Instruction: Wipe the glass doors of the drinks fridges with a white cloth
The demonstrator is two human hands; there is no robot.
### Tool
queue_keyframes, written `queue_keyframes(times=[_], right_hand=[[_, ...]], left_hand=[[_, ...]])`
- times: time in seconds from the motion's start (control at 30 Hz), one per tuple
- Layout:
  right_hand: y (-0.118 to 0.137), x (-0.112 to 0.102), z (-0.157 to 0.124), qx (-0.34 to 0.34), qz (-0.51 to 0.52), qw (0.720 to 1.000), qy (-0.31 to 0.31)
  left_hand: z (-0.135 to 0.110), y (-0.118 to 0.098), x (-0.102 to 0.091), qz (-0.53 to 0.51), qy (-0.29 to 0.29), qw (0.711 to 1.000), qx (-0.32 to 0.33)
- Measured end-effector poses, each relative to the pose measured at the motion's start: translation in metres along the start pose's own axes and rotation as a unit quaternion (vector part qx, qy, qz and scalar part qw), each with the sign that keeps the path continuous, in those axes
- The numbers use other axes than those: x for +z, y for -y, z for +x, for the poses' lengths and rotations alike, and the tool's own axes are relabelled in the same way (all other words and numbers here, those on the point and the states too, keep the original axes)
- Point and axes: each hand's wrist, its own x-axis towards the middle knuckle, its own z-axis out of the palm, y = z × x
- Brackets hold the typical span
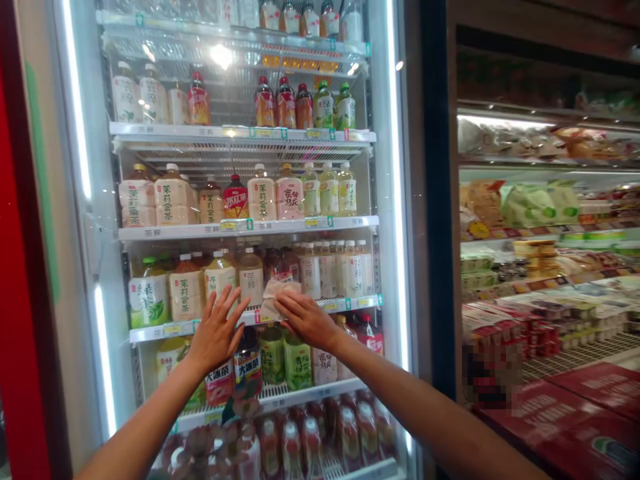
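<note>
In the head view, a pale, crumpled cloth or tissue (281,293) lies under the fingers of my right hand (305,320), which presses it toward the glass of a lit drinks cooler. My left hand (219,330) is spread with fingers apart and appears to rest flat against the same glass door (223,80). Behind the glass, bottled teas stand in rows on white shelves. A bottle with a white label (250,273) shows between my two hands. Part of the shelf edge behind the cloth is hidden.
Light strips (397,167) run down both sides of the cooler, and a dark frame (435,200) borders it on the right. Beyond stands an open chilled display with packaged food (535,203) and red boxes (565,427). A red panel (20,267) edges the far left.
</note>
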Motion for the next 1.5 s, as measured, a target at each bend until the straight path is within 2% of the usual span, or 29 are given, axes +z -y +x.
queue_keyframes(times=[0.07,0.17,0.23,0.37,0.43,0.57,0.63,0.7,0.77,0.83,0.9,0.93,0.97,1.0,1.03,1.1,1.13,1.17,1.2,1.33,1.4,1.5], right_hand=[[-0.008,-0.001,0.003,-0.01,0.0,1.0,0.003],[-0.018,0.002,0.012,0.028,-0.006,0.999,-0.03],[-0.018,0.005,0.017,0.026,0.004,0.999,-0.036],[-0.018,0.005,0.022,-0.015,0.002,1.0,0.023],[-0.027,0.0,0.026,0.002,-0.017,0.999,0.028],[-0.034,-0.005,0.027,0.066,-0.049,0.997,-0.009],[-0.027,-0.003,0.023,0.024,-0.04,0.998,0.036],[-0.024,-0.004,0.022,-0.049,-0.018,0.992,0.114],[-0.032,-0.009,0.029,-0.083,-0.008,0.985,0.154],[-0.05,-0.017,0.044,-0.022,-0.031,0.993,0.111],[-0.065,-0.022,0.055,0.09,-0.074,0.993,0.027],[-0.067,-0.022,0.056,0.122,-0.088,0.989,0.002],[-0.065,-0.021,0.054,0.12,-0.09,0.989,0.005],[-0.06,-0.019,0.047,0.082,-0.08,0.993,0.036],[-0.051,-0.016,0.038,0.016,-0.058,0.994,0.089],[-0.031,-0.011,0.017,-0.129,-0.005,0.973,0.194],[-0.022,-0.009,0.008,-0.175,0.011,0.958,0.225],[-0.016,-0.008,0.001,-0.191,0.017,0.952,0.239],[-0.011,-0.008,-0.003,-0.18,0.012,0.955,0.237],[0.004,-0.005,-0.011,-0.035,-0.028,0.982,0.184],[0.013,-0.001,-0.018,-0.074,-0.007,0.978,0.196],[0.015,0.002,-0.021,-0.217,0.046,0.945,0.242]], left_hand=[[-0.01,0.001,0.008,-0.005,-0.007,1.0,0.011],[-0.019,0.002,0.015,-0.007,-0.015,1.0,0.014],[-0.02,0.002,0.015,-0.008,-0.019,1.0,0.014],[-0.018,0.002,0.014,-0.01,-0.022,1.0,0.017],[-0.018,0.002,0.014,-0.009,-0.024,1.0,0.017],[-0.019,0.001,0.015,-0.014,-0.031,0.999,0.018],[-0.019,0.001,0.015,-0.017,-0.033,0.999,0.019],[-0.019,0.002,0.015,-0.02,-0.032,0.999,0.019],[-0.019,0.001,0.014,-0.021,-0.029,0.999,0.018],[-0.019,0.001,0.013,-0.019,-0.025,0.999,0.016],[-0.019,0.0,0.013,-0.017,-0.023,0.999,0.015],[-0.019,0.0,0.013,-0.017,-0.023,1.0,0.015],[-0.019,0.0,0.013,-0.017,-0.023,0.999,0.014],[-0.019,0.0,0.013,-0.019,-0.024,0.999,0.013],[-0.019,0.0,0.013,-0.02,-0.025,0.999,0.013],[-0.018,0.0,0.013,-0.021,-0.024,0.999,0.012],[-0.018,0.0,0.013,-0.021,-0.023,0.999,0.012],[-0.018,0.0,0.013,-0.019,-0.021,1.0,0.011],[-0.018,-0.001,0.013,-0.017,-0.019,1.0,0.009],[-0.027,-0.008,0.016,-0.015,-0.025,0.999,-0.016],[-0.034,-0.012,0.018,-0.019,-0.032,0.999,-0.032],[-0.044,-0.017,0.02,-0.02,-0.033,0.998,-0.039]])
